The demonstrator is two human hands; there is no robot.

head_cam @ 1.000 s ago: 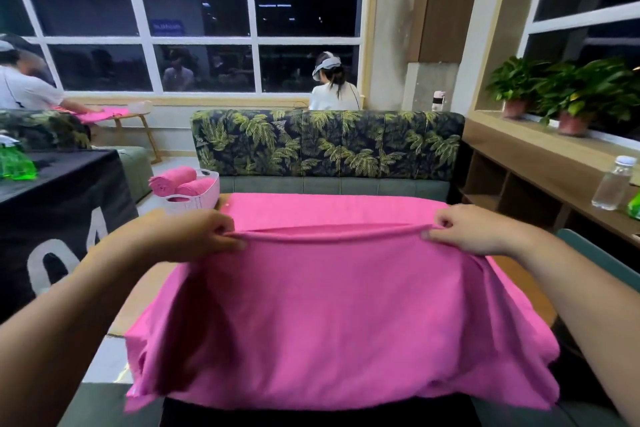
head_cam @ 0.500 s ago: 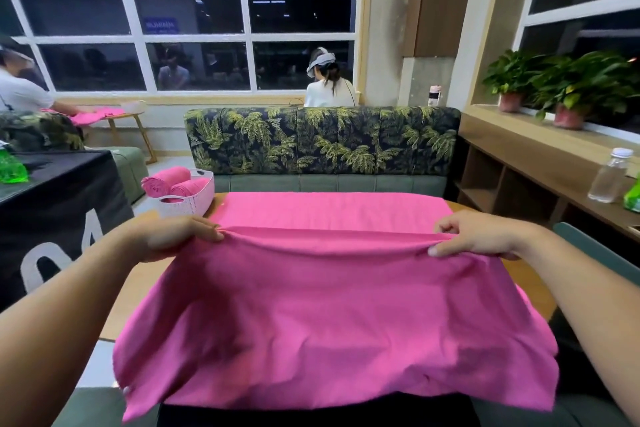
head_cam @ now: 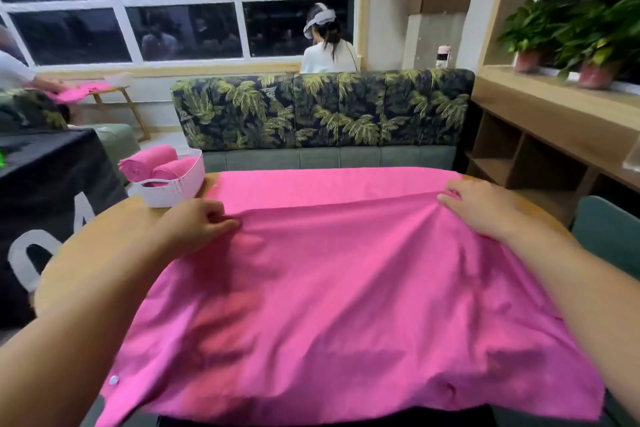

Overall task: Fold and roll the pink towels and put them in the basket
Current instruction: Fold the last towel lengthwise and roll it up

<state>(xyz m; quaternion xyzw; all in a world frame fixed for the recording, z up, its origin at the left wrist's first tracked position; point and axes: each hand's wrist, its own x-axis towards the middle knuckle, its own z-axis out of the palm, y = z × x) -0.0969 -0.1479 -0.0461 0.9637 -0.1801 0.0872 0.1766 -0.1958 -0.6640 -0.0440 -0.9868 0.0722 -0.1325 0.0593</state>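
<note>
A large pink towel (head_cam: 339,288) is spread over the round wooden table (head_cam: 104,239), its near part hanging off the front edge. My left hand (head_cam: 197,224) pinches a raised fold of the towel on the left. On the right, my right hand (head_cam: 481,208) grips the same fold. Beyond the fold the towel lies flat to the table's far edge. A white basket (head_cam: 180,184) stands at the table's far left and holds two rolled pink towels (head_cam: 149,161).
A leaf-patterned sofa (head_cam: 322,111) stands right behind the table. Left of it is a black-draped table (head_cam: 52,177). Wooden shelving (head_cam: 554,135) with potted plants (head_cam: 568,35) runs along the right. A teal chair (head_cam: 606,236) is at my right. Two people sit in the background.
Both hands have carried the pinched fold forward and down toward the table. More of the towel now lies on the tabletop. The view has tilted down.
</note>
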